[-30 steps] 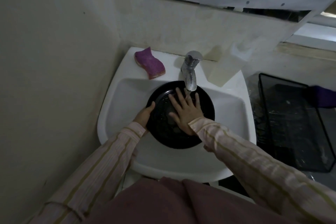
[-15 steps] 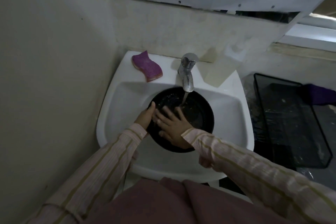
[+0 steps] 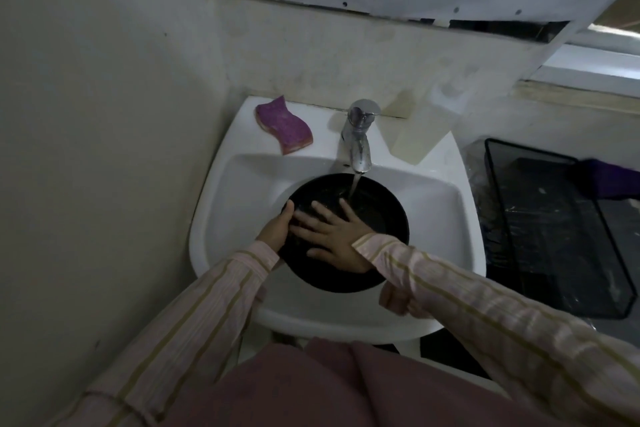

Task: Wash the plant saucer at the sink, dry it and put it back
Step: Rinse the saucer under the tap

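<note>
Over the basin of the white ceramic wall sink point(image 3: 242, 191), the round black plant saucer point(image 3: 381, 222) lay hollow side up, open face toward the head camera. Being circular, it had no long axis. Its far rim sat under the spout and its near rim reached toward the front lip of the sink. Tilt could not be judged reliably from this view.

Left hand point(image 3: 275, 230): gripped the saucer's left rim, thumb hooked over the edge onto the inner side, remaining fingers hidden beneath.

Right hand point(image 3: 334, 237): laid flat on the saucer's inner floor, palm down, fingers point(image 3: 320, 210) straight and spread, pointing away and leftward, the outermost one just beside the left thumb.

Chrome tap point(image 3: 358, 135): running. A thin stream of water point(image 3: 355, 185) struck the saucer floor just beyond the right hand's fingers.

Surroundings noted:
- purple wavy sponge point(image 3: 284, 125) on the back left ledge of the sink, apart from the tap;
- pale translucent bottle point(image 3: 420, 130) on the back right ledge, near the tap;
- black wire-mesh tray point(image 3: 554, 236) on the surface right of the sink, with a purple item point(image 3: 609, 180) at its far edge, too dim to identify;
- pink striped sleeves point(image 3: 207, 305) covering both forearms to the wrist.
</note>
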